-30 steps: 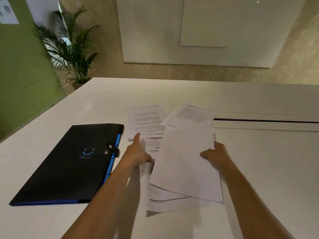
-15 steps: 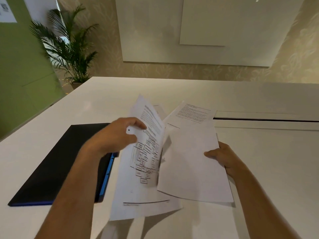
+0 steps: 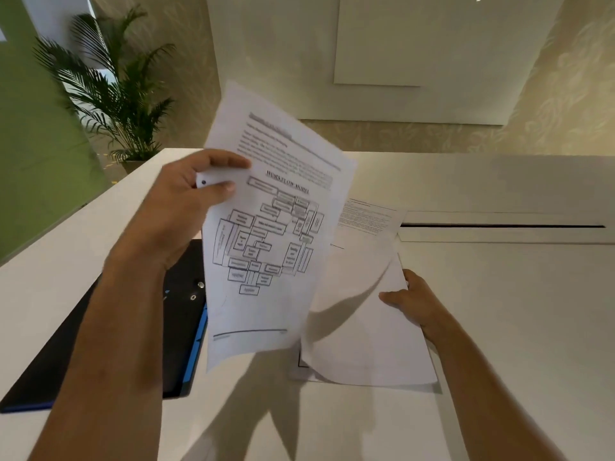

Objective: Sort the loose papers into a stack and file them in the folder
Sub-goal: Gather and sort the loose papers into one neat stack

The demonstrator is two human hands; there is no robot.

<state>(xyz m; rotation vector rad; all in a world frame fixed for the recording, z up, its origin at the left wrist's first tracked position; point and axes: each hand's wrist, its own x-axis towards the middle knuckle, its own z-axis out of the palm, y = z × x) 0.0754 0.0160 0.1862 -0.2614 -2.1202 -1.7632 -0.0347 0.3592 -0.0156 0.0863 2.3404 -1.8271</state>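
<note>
My left hand pinches the left edge of a printed sheet with a flow diagram and holds it up above the table, tilted toward me. My right hand grips the right edge of a blank-faced sheet lying on other papers on the white table. A sheet with printed text pokes out behind them. The black folder with a blue edge lies closed at the left, partly hidden under my left arm.
A long cable slot runs across the table at the right. A potted palm stands beyond the table's far left corner, next to a green wall panel.
My left hand has picked up the diagram sheet from the pile and raised it well above the table. My right hand has stayed on the blank sheet's edge.
</note>
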